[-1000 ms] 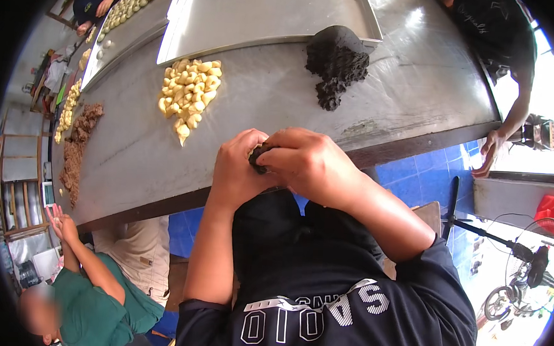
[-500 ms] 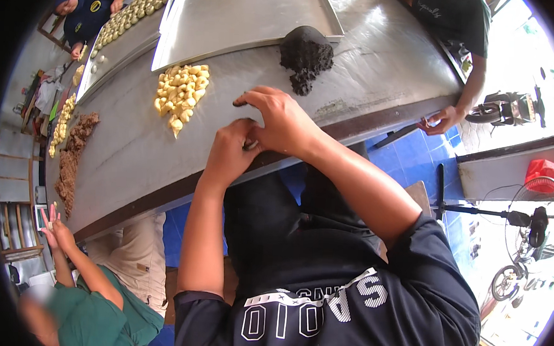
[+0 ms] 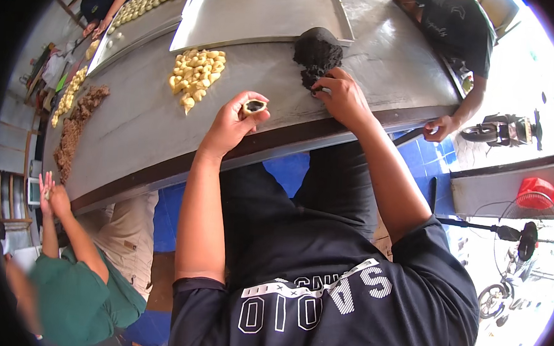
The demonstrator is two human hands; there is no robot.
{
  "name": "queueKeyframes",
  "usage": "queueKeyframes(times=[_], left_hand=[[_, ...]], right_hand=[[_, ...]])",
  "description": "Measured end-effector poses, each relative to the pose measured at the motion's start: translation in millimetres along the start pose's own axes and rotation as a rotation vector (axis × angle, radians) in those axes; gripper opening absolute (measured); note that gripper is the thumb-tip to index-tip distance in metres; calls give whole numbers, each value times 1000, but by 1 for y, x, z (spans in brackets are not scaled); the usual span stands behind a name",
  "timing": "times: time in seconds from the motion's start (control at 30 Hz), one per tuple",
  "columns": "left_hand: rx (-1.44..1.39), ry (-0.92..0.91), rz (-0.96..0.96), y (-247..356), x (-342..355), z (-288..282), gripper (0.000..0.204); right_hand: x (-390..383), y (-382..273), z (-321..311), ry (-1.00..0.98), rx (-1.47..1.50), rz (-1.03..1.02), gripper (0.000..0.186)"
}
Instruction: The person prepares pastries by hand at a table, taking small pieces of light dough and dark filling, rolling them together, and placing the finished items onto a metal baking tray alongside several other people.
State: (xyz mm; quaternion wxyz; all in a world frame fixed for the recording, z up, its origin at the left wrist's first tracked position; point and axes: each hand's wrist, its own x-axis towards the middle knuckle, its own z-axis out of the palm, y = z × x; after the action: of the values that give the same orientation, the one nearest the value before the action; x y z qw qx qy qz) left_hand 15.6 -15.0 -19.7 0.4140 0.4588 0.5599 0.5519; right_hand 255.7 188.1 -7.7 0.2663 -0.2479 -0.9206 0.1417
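Note:
My left hand [image 3: 228,128] is closed around a small pale dough cup [image 3: 254,107], whose hollow shows black filling. It is held up over the table's near edge. My right hand [image 3: 344,101] reaches to the near end of a crumbly black mound of filling [image 3: 318,53], its fingers pinched at the loose crumbs there. How much filling sits between those fingers is partly hidden. Left of the mound, beyond my left hand, lies a heap of pale yellow dough pieces [image 3: 195,75].
A large metal tray [image 3: 260,15] lies behind the heaps on the steel table [image 3: 141,141]. Farther left are a tray of rounded dough balls [image 3: 149,3] and a brown crumbly mass [image 3: 79,128]. Co-workers stand at left [image 3: 77,288], far left [image 3: 107,1] and right [image 3: 462,38].
My hands were together over the table edge. The right has moved away, up and right to the black mound; the left stays with the dough cup, now turned so its filling shows.

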Motion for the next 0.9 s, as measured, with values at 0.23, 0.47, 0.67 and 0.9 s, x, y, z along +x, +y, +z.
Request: queueKeyframes(times=[0.23,0.47,0.67,0.9], left_hand=[[-266,5,46,3,-3,-6,55],[-212,27,67,3,-5,-11,38],[41,9,72,3,-8,-3,31],[211,116,-42,-1,0,0,57]], right_hand=[[-5,-15,5,5,69,28,14],[-4,-37,-6,-56,188,32,8],[-3,-21,2,-78,40,-145,15],[-1,-21,-19,-103,25,-50,15]])
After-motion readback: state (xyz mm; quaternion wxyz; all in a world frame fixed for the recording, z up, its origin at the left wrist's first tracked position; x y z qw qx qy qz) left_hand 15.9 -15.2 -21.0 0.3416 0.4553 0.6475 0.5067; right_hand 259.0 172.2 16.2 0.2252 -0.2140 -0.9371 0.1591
